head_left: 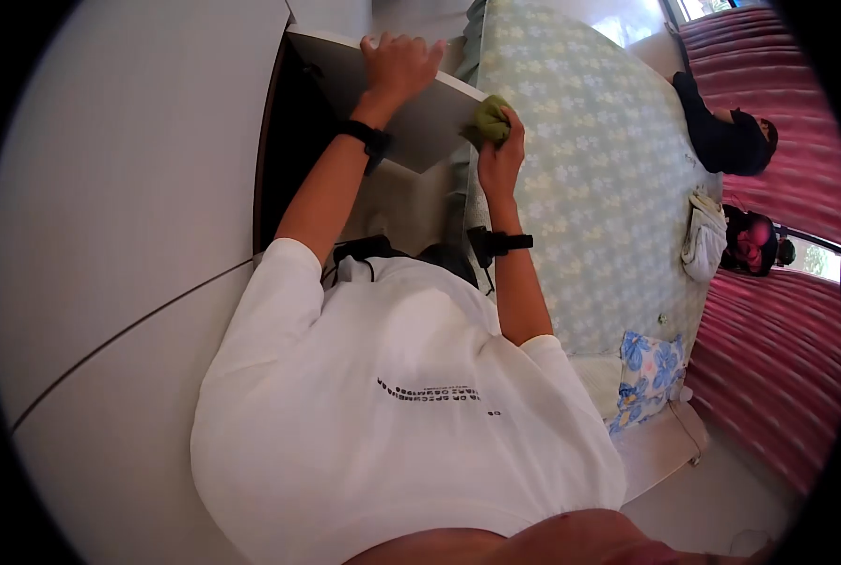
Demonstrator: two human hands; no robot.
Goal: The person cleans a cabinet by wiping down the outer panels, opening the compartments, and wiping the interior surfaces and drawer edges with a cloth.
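Ok, left hand (401, 68) plus right hand (507, 158) making two, two wristbands (371, 139), one green cloth (492, 122), one door panel (434, 127), one bed (590, 198), one pillow (651, 372) sitting near its lower-right corner, two red curtains (768, 85).

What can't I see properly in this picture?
Head view: part of the green cloth, hidden by the right hand.
Head view: the cupboard's inside, too dark.
Head view: the shirt lettering, too small and blurry to read for sure.

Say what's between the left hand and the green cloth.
A bare stretch of the cabinet door's white edge lies between the left hand and the green cloth, in the head view.
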